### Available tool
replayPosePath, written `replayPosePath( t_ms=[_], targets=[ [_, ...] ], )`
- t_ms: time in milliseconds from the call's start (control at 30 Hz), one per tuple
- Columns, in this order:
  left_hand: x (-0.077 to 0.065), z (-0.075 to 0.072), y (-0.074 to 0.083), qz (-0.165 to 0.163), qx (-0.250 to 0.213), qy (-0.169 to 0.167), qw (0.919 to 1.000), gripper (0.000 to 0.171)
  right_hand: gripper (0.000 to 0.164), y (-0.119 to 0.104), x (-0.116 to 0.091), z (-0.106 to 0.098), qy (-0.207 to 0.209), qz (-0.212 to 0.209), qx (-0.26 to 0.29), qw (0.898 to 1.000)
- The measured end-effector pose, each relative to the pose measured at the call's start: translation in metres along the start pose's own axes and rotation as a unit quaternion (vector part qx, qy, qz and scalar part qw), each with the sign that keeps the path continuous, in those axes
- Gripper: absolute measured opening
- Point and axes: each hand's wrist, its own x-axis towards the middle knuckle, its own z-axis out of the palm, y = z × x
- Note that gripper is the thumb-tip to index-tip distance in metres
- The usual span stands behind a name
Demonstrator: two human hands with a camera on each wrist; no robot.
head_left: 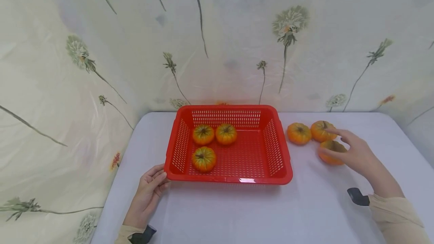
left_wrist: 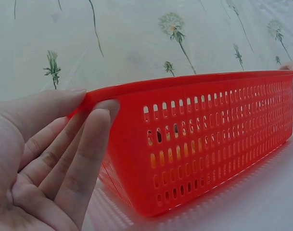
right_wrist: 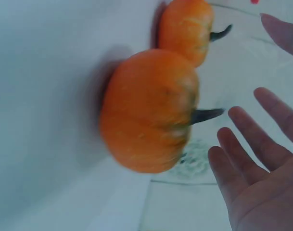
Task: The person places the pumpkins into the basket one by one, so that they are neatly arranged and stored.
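Observation:
A red plastic basket (head_left: 234,179) with slotted walls stands on the table. My left hand (head_left: 150,191) pinches its near left corner, thumb on the rim and fingertips (left_wrist: 95,127) beneath it. Inside lie three small orange pumpkins, two at the back and one pumpkin (head_left: 204,159) nearer the front. My right hand (head_left: 356,153) hovers over the loose pumpkins right of the basket, fingers spread and nothing held. Under it sits the nearest pumpkin (right_wrist: 148,113), stem pointing at the fingers. A second pumpkin (head_left: 320,130) is partly covered by the fingers; a third pumpkin (head_left: 299,133) lies left of it.
The white table (head_left: 237,214) carries the basket and pumpkins. A curtain-like sheet printed with dandelions (head_left: 290,23) hangs behind the table and along its left side. The loose pumpkins sit close together near the table's back edge.

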Motion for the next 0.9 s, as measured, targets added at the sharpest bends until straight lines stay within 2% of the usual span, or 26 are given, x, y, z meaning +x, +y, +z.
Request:
replayPosePath(
  t_ms=[133,367,633,767,900],
  targets=[
    [-0.001,0.001,0.0,-0.009,0.005,0.013,0.9999,0.022,0.097,0.018,-0.001,0.002,0.007,0.006,0.0,1.0],
    [-0.002,0.001,0.0,-0.009,0.005,0.011,0.9999,0.023,0.085,0.045,0.001,0.012,0.039,-0.038,0.017,0.998],
    [-0.002,0.001,0.0,-0.005,0.005,0.003,1.0,0.023,0.089,0.062,0.002,0.019,0.026,-0.017,0.042,0.999],
    [-0.002,0.002,0.001,-0.005,0.008,0.004,0.9999,0.023,0.091,0.064,0.002,0.022,0.025,-0.014,0.054,0.998],
    [-0.002,0.002,0.001,-0.004,0.004,0.001,1.0,0.023,0.096,0.064,0.002,0.025,0.02,0.007,0.057,0.998]
  ],
)
